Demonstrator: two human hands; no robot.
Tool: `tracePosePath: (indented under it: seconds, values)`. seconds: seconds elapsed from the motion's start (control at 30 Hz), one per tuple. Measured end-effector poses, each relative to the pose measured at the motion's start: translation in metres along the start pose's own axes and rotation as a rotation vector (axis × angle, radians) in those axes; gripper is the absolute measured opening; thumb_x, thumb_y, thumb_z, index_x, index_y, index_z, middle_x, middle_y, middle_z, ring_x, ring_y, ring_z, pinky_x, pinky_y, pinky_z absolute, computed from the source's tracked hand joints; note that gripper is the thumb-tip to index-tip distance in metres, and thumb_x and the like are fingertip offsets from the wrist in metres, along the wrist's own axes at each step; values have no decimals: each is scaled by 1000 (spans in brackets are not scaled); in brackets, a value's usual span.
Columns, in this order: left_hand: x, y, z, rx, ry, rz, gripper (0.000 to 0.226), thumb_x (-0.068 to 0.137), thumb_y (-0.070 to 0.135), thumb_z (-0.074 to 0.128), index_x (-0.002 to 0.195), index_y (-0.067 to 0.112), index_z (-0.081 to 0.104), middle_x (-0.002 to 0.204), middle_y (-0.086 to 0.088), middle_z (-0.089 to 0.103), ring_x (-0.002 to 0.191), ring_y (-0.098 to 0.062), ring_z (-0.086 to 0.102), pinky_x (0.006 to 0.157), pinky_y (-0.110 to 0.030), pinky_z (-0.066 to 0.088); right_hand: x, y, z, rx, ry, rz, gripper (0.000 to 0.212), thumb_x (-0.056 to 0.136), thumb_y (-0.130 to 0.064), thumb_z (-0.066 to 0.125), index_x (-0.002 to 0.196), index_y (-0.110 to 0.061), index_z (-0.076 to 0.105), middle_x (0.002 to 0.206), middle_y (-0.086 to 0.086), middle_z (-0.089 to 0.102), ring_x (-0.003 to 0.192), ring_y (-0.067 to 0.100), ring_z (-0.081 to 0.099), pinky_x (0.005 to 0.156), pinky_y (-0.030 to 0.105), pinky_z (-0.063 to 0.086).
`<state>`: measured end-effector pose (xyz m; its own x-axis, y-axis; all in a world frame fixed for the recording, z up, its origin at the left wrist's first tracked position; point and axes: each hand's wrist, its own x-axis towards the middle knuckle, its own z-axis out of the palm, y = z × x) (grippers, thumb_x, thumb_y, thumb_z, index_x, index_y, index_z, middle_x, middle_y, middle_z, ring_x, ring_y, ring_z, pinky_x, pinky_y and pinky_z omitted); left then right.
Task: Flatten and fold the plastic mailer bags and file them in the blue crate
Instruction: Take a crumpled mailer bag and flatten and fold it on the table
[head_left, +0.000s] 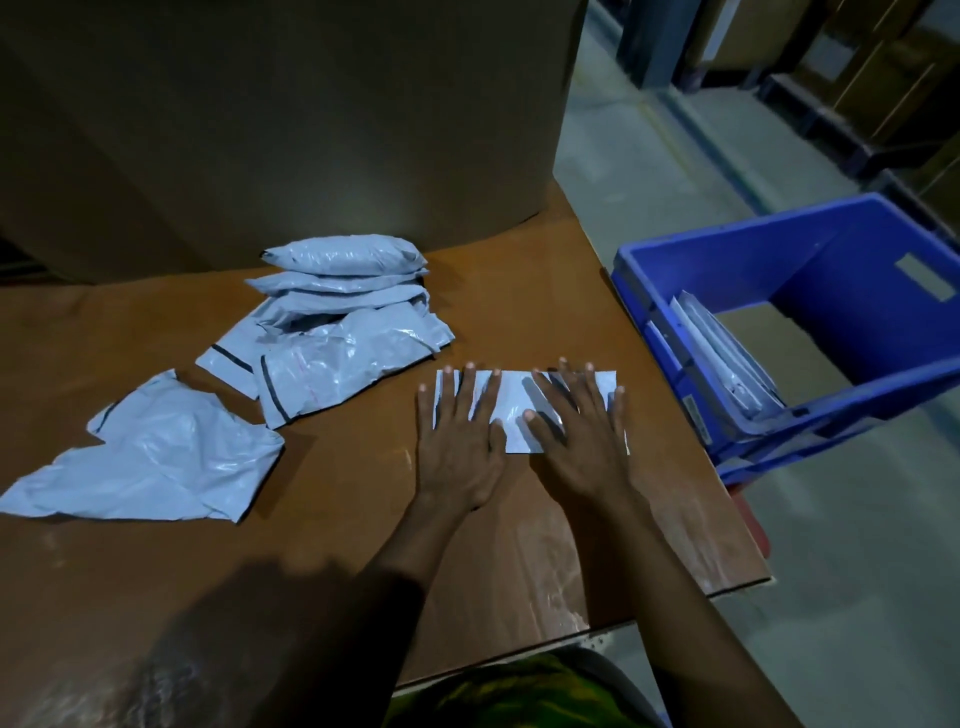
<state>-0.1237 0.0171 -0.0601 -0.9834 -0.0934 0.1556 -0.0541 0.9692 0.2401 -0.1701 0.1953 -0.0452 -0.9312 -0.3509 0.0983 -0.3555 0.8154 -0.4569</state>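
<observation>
"Nearest the camera, at 6 o'clock, what is cut off?" asks the student.

"A green garment, cropped by the lower edge. Both forearms rise from it over the brown table."

"Where does the task's thing lie relative to the fingers?"

"Flat on the table, beneath them. Left hand and right hand lie side by side, palms down, fingers straight and spread wide, pressing the folded mailer. Its far edge shows just past the fingertips, its near edge runs under the palms, and a bare strip shows between the two hands. How many layers it has cannot be told."

"What lies farther out?"

"At 9 o'clock of the hands, well apart, is a crumpled loose mailer. At 10 o'clock is a pile of mailers, flat ones below and fuller ones stacked above; the count is unclear where they overlap. At 2 o'clock, off the table's right edge, is the blue crate, with filed mailers standing on edge against its near-left wall; the frame cuts off its right side. At 12 o'clock a large cardboard box stands on the table's far part, top cropped. Beyond, at 1 o'clock, shelving is dark and blurred."
</observation>
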Motion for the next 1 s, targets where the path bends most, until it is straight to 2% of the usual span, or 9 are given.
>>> tracePosePath:
  seconds: [0.07,0.1,0.17,0.4,0.53,0.63,0.8,0.9,1.0]
  values:
    - [-13,8,-11,-88,84,-28,62,97,32,27,150,10,51,158,-16,45,150,-36,36,120,-55,32,-8,-9,2,46,197,41,37,103,-44,53,139,-37,61,153,-8,49,149,17,34,127,42,12]
    - [-19,10,-14,-136,137,-20,61,93,31,28,140,8,61,147,-17,56,141,-37,48,114,-53,40,-12,-13,4,38,249,48,31,100,-40,60,129,-34,68,140,-7,58,137,17,46,119,41,30]
    - [-30,12,-15,-186,194,-1,56,91,31,31,125,11,70,131,-13,66,124,-34,60,102,-48,49,-22,-15,11,-7,252,16,25,97,-39,65,119,-34,73,128,-7,61,124,16,52,100,39,43]
    - [-31,4,-6,-173,126,26,37,96,26,42,122,20,68,130,-3,63,122,-25,57,99,-46,46,-29,-14,16,41,198,51,26,96,-46,65,120,-39,72,133,-15,59,129,13,46,98,37,42]
    - [-35,-1,-5,-275,160,-13,24,97,7,62,117,15,73,127,-8,65,122,-27,57,100,-45,48,-31,0,-4,204,168,6,21,98,-32,66,116,-35,77,128,-13,65,125,11,50,99,34,43]
    - [-43,-2,-5,-282,175,28,24,95,4,59,112,15,74,120,-4,66,116,-24,57,94,-40,45,-43,20,-15,189,245,21,20,98,-31,67,114,-30,78,124,-8,67,122,13,52,100,34,44]
    - [-46,0,-7,-264,179,9,25,95,16,52,111,22,70,122,6,64,115,-18,53,90,-34,33,-46,30,-17,140,167,93,20,96,-33,71,114,-31,79,126,-11,67,122,11,47,98,37,48]
    - [-42,-1,-10,-307,170,22,26,94,13,52,108,19,73,116,4,66,111,-19,55,91,-35,39,-31,23,-25,35,163,51,17,92,-34,73,108,-30,80,120,-6,73,115,18,59,96,44,48]
    - [-28,-3,-9,-332,148,48,27,96,11,52,110,16,75,117,0,70,112,-21,56,94,-41,46,-14,0,-23,-30,127,10,25,92,-38,71,116,-31,77,127,-4,70,119,21,59,99,44,46]
